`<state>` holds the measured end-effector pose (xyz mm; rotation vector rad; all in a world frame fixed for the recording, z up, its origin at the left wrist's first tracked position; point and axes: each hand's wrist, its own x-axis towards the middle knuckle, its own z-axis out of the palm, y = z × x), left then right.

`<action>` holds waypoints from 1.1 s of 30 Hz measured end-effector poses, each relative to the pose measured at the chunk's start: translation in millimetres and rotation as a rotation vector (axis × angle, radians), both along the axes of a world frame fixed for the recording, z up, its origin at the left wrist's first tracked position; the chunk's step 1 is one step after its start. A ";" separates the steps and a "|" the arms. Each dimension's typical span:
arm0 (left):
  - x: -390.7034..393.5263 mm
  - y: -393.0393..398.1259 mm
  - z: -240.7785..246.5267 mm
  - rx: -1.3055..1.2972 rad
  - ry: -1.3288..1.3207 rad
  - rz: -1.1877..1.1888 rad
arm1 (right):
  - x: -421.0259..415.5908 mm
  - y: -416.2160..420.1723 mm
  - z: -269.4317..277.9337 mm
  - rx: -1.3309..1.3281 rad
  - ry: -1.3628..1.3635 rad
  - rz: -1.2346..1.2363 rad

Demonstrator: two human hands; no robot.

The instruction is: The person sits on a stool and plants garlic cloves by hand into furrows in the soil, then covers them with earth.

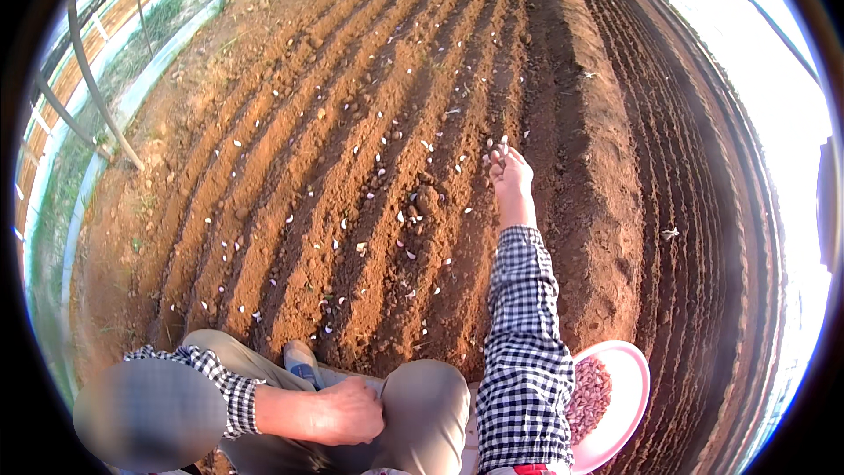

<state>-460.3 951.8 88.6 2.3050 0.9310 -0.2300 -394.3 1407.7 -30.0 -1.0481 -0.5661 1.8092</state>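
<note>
My right hand (514,177) reaches out over a furrow with the arm nearly straight. Several garlic cloves (497,147) show at its curled fingers. Down by my lap, my left hand (353,411) is curled into a loose fist beside my bent knee (427,402); whether anything is inside it is hidden. A pink-white basin (630,402) holding a heap of reddish garlic cloves (590,398) stands right of my right sleeve, which covers part of it. More pale cloves (411,254) lie scattered along the furrows of brown tilled soil (369,237).
A raised soil ridge (603,211) runs along the right, with finely furrowed ground (686,290) beyond it. Thin poles (99,89) and a pale plastic strip (151,79) border the bed at left. My shoe (302,363) rests at the near furrows. A blurred rounded shape (150,414) covers the lower left.
</note>
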 end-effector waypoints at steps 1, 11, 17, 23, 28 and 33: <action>2.3 7.0 1.8 -0.029 0.009 -0.024 | 6.4 19.5 -2.2 0.015 -0.010 -0.031; -16.3 -9.3 -10.4 0.145 -0.123 0.069 | 146.7 -225.0 -115.1 -0.362 0.291 0.326; -9.7 -6.4 -11.0 0.073 -0.090 0.033 | 94.2 -171.0 -76.6 -0.415 0.139 -0.051; 3.7 26.6 -6.5 -0.121 0.059 0.079 | 43.6 -1.8 137.6 0.290 0.005 -0.148; -6.0 30.4 -9.5 -0.002 0.032 0.099 | 123.7 -84.7 169.7 0.777 -0.463 -0.084; -6.2 11.5 -20.9 0.267 -0.087 0.082 | 308.9 -241.7 65.0 0.597 -1.174 -0.246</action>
